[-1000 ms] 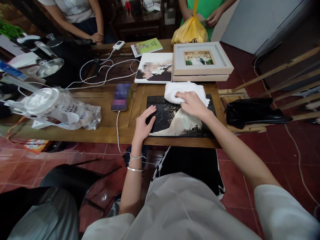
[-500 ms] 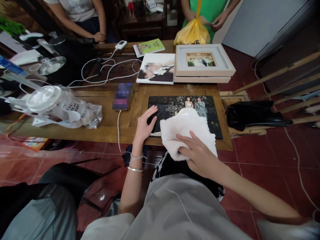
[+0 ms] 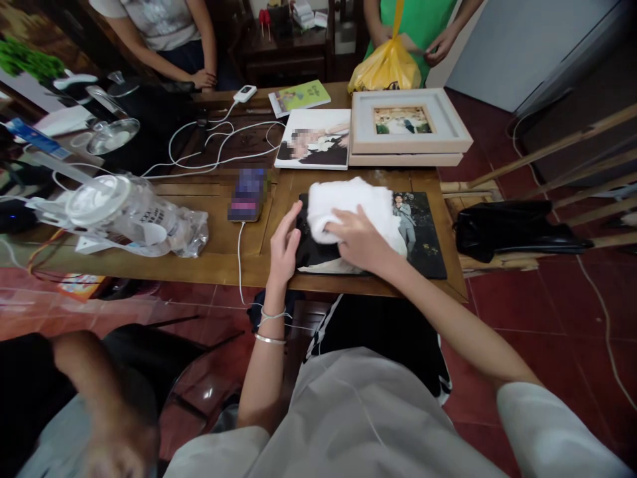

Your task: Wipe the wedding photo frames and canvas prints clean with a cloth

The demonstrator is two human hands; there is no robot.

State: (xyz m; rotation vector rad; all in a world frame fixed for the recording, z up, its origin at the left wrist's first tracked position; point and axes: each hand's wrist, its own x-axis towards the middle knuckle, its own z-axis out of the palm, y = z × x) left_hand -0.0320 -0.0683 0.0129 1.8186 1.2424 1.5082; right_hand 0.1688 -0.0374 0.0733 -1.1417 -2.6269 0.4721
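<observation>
A dark glossy wedding photo panel lies flat near the front edge of the wooden table. My right hand presses a white fluffy cloth onto the panel's left half, fingers curled over the cloth. My left hand rests on the panel's left edge with the fingers stretched out, steadying it. The cloth hides part of the picture; a figure in a grey suit shows to its right.
Behind the panel lie another photo print and a stack of white frames. A phone with a cable, a bagged fan and white cables sit left. Two people stand across; one holds a yellow bag. A black bag lies right.
My right hand swept the cloth from the panel's far edge down to its near edge, then back up onto its left half. My left hand stayed at the left edge.
</observation>
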